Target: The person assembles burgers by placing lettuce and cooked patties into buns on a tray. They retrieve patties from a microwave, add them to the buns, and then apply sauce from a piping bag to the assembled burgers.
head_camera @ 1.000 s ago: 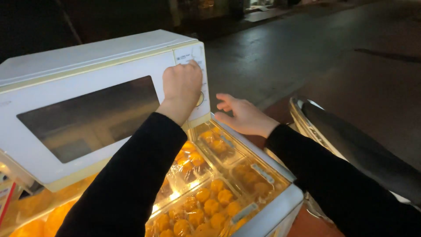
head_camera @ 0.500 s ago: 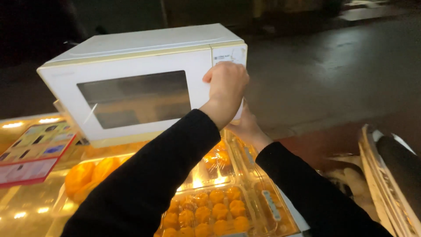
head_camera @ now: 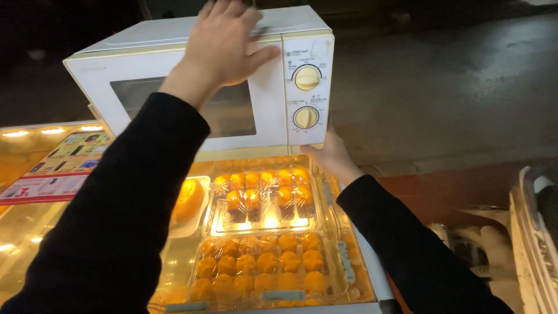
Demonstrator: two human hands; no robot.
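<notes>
One microwave (head_camera: 192, 87); left hand (head_camera: 224, 43) fingers spread on it; right hand (head_camera: 328, 157) fingers hidden; two knobs (head_camera: 307, 77).

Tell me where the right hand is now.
In the head view, the right hand is right of centre, at the lower right corner of the white microwave, just above the lit pastry trays.

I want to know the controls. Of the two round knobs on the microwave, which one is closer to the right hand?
The lower knob. It sits just above the right hand at the microwave's bottom corner; the upper knob is farther up the panel.
</notes>
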